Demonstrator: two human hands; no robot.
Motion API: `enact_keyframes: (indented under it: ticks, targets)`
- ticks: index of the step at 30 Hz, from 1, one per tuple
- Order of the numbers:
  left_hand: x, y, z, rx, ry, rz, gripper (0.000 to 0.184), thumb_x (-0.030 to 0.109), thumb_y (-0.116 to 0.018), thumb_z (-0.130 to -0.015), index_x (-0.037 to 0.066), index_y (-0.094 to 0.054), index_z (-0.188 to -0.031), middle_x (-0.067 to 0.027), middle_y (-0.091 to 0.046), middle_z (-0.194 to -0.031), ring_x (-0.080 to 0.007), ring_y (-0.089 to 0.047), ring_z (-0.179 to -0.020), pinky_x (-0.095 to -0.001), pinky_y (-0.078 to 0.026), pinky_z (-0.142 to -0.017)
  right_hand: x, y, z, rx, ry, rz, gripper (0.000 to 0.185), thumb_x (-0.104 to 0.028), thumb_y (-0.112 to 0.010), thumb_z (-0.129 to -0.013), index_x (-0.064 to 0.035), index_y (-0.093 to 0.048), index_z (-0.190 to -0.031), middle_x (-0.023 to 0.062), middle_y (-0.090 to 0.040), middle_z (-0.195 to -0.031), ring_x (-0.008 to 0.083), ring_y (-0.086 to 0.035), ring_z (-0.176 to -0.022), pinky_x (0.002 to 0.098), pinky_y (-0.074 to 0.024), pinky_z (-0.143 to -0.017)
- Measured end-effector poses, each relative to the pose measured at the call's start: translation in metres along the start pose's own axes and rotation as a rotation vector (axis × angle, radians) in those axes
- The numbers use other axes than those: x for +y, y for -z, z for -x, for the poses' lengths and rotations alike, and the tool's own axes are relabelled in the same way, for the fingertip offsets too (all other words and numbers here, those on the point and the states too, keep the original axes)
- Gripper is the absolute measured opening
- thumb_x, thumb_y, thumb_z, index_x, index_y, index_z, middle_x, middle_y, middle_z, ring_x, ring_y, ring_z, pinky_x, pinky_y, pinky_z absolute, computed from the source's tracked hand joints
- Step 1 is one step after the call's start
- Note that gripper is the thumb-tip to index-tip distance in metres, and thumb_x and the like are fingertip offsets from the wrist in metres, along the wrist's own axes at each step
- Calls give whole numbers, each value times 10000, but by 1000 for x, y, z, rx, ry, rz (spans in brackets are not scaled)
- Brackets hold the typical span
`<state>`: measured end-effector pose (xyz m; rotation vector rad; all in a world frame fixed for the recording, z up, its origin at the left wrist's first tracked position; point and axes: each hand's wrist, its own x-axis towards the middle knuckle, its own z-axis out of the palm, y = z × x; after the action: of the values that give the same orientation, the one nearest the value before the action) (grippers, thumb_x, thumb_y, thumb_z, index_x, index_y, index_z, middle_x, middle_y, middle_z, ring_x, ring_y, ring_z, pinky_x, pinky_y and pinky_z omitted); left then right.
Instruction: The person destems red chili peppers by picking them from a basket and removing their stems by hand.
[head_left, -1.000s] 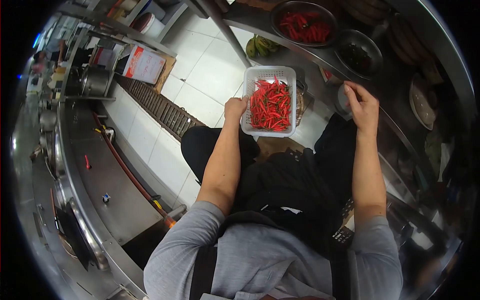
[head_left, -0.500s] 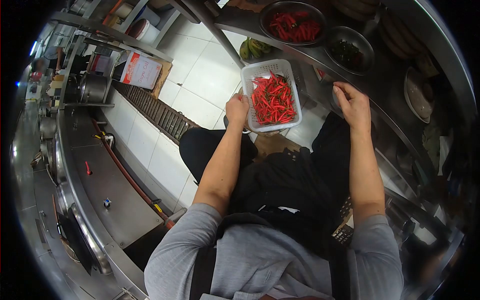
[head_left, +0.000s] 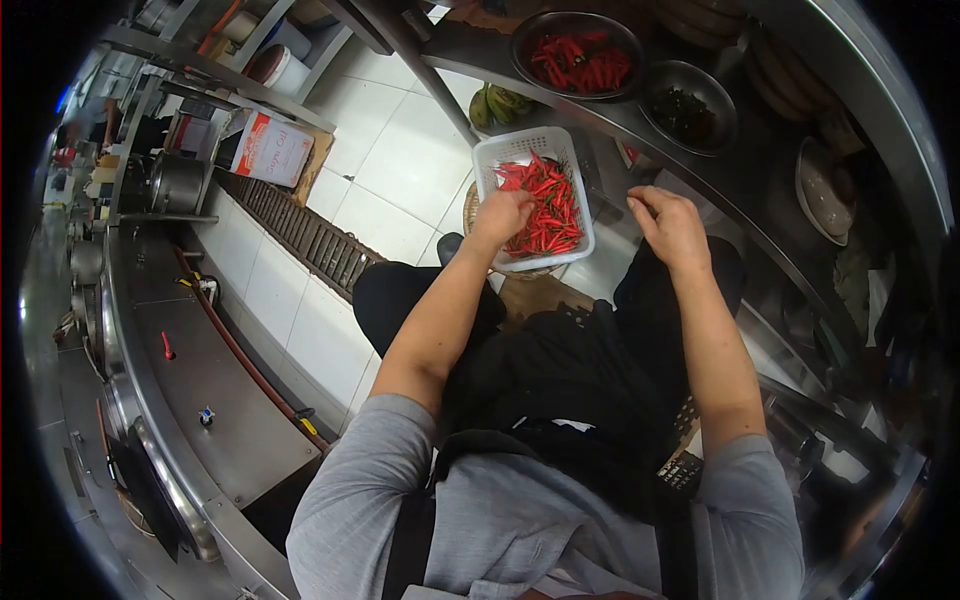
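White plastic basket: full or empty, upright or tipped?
Upright, partly full: red chilies cover much of its floor, while the white plastic basket shows bare mesh at the far end.

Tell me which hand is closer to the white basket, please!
Left. The left hand reaches over the left edge of the white basket, at the red chilies; the right hand hovers outside, to its right.

Bright red with green stems on the chillies [head_left: 552,218] in the middle, against the white of the basket [head_left: 486,152] and its holed pattern. Mottled green and yellow on the bananas [head_left: 502,104], far off; red and white on the container [head_left: 274,150] at far left, near white floor tiles [head_left: 385,150] crossed by thin darker lines. Plain grey on the shirt [head_left: 560,510], nearest, under black straps [head_left: 408,535].
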<state>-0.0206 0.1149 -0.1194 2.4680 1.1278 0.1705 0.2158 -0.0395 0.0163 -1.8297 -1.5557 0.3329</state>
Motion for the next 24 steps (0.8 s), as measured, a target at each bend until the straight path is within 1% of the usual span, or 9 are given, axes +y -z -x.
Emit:
enact_keyframes:
  ticks: [2, 3, 4, 6, 7, 8, 10, 19, 24]
  targets:
    - [-9, 5, -5, 107, 165, 320, 222, 274, -658, -837, 135, -701, -1004, -149, -699, -844, -298, -681, -779, -403, -524, -703, -2, -3, 1, -32, 2, -4, 165, -149, -628, -838, -22, -687, -925, 163, -679, -883, 355, -648, -812, 414, -513, -724]
    - [-10, 4, -8, 196, 242, 497, 217, 276, -682, -850, 98, -685, -974, -93, -682, -737, -203, -629, -614, -326, -471, -549, -4, -5, 1, -59, 2, -7, 166, -150, -630, -836, -18, -688, -920, 164, -679, -884, 357, -647, -810, 416, -513, -722]
    - [-8, 11, -7, 197, 246, 494, 217, 276, -682, -850, 98, -685, -974, -93, -682, -737, -203, -629, -614, -326, -471, -549, -5, -9, 1, -62, 4, -10, 166, -150, -630, -836, -18, -688, -920, 164, -679, -884, 357, -647, -810, 416, -513, -722]
    - [10, 43, -5, 40, 462, 1387, 193, 266, -657, -891, 79, -636, -931, -1, -586, -637, -86, -476, -499, -234, -337, -433, -8, -20, 1, -126, 42, -65, 173, -154, -636, -831, -11, -688, -913, 170, -677, -891, 359, -646, -803, 416, -513, -711]
    - [27, 55, -1, 54, 472, 1571, 158, 242, -633, -918, 105, -568, -878, 62, -457, -597, -38, -353, -472, -193, -223, -402, -10, -28, 1, -144, 21, -124, 205, -191, -653, -835, -9, -692, -919, 169, -679, -883, 351, -650, -784, 408, -513, -701]
    - [34, 58, 2, 58, 474, 1571, 158, 242, -633, -918, 105, -568, -878, 62, -457, -597, -38, -353, -472, -193, -223, -402, -14, -34, 1, -146, 24, -126, 205, -191, -653, -835, -9, -692, -919, 169, -679, -883, 351, -650, -784, 408, -513, -701]
    - [45, 62, 6, -63, 494, 1815, 227, 242, -637, -923, 146, -494, -776, 61, -385, -564, -55, -354, -453, -202, -255, -393, -21, -45, -1, -215, -13, -217, 248, -239, -667, -842, -12, -694, -937, 166, -682, -874, 333, -656, -763, 397, -514, -697]
    - [83, 55, 17, -104, 486, 1832, 246, 265, -627, -931, 160, -454, -791, 47, -433, -605, -65, -399, -475, -207, -254, -398, -22, -58, 1, -225, -10, -281, 272, -261, -692, -832, -24, -696, -965, 164, -686, -831, 304, -655, -700, 379, -511, -666]
    - [74, 54, 12, 26, 559, 1792, 232, 314, -618, -931, 158, -509, -798, 19, -505, -635, -100, -481, -506, -222, -308, -413, -21, -53, 1, -253, -33, -277, 265, -253, -697, -827, -25, -698, -964, 162, -686, -821, 293, -656, -694, 377, -510, -665]
